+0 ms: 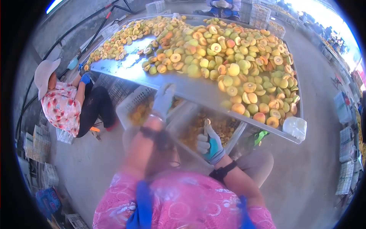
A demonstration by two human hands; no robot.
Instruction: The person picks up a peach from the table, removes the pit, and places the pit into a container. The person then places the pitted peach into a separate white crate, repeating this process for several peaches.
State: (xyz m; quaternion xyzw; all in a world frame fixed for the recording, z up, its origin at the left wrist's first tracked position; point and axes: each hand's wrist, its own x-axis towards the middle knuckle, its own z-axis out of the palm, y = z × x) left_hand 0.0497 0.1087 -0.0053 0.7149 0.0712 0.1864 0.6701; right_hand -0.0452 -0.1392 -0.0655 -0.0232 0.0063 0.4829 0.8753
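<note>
My left hand (164,100), in a pale work glove, is at the near edge of the metal table (190,89), above a white crate (126,114) with fruit pieces inside. Its fingers are blurred. My right hand (209,144), in a grey and teal glove, is closed with the thumb pointing up, over a second crate (238,134) of small brownish pieces. A small pale thing (207,122) shows at the thumb tip; I cannot make out what it is. Across the table lies a large heap of yellow-green peaches (232,68), many cut in half.
A person in a cap (59,99) sits at the table's left side, wearing blue gloves. Another person (225,7) is at the far side. A white plastic bundle (294,128) covers the right table corner. Stacked crates (345,175) stand at the right.
</note>
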